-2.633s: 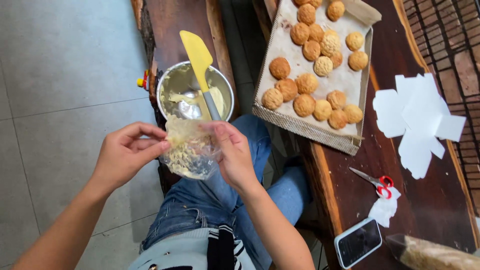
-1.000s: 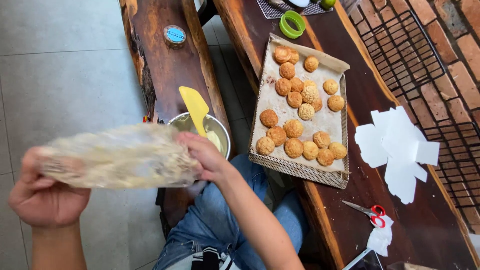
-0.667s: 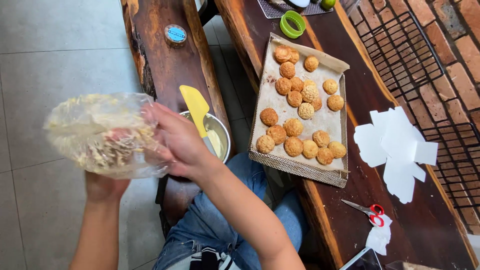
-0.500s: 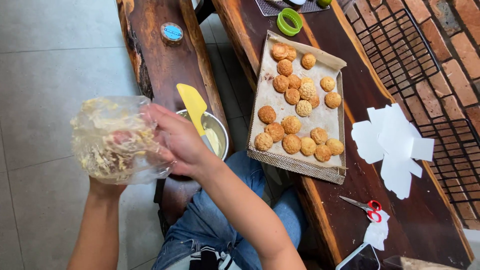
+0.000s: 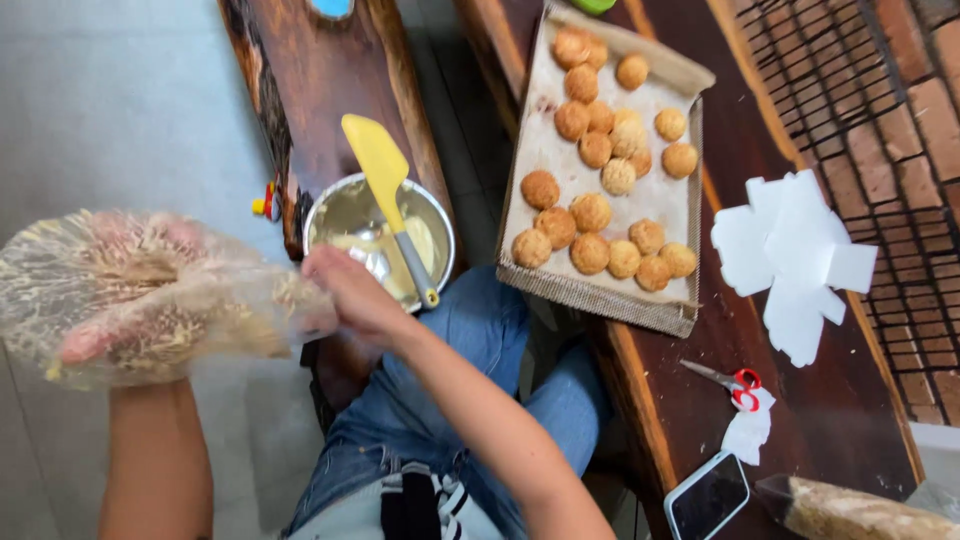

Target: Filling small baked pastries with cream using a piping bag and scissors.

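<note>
My left hand (image 5: 120, 300) sits inside a clear plastic bag (image 5: 200, 310) smeared with yellowish batter, fingers spread against the film. My right hand (image 5: 345, 290) pinches the bag's right end and pulls it taut. Just behind the right hand, a metal bowl (image 5: 345, 215) with pale batter rests on a dark wooden bench (image 5: 310, 90). A yellow spatula (image 5: 385, 185) leans in the bowl. I am seated, jeans showing below.
A baking tray (image 5: 590, 290) lined with paper holds several round golden cookies on the wooden table at right. White paper cut-outs (image 5: 790, 250), red-handled scissors (image 5: 730, 382), a phone (image 5: 708, 495) and a filled piping bag (image 5: 860, 510) lie there too. Grey tiled floor at left.
The bag was bunched between both hands in front of the bowl. My left hand went inside it and lifted left; my right hand now stretches its end sideways.
</note>
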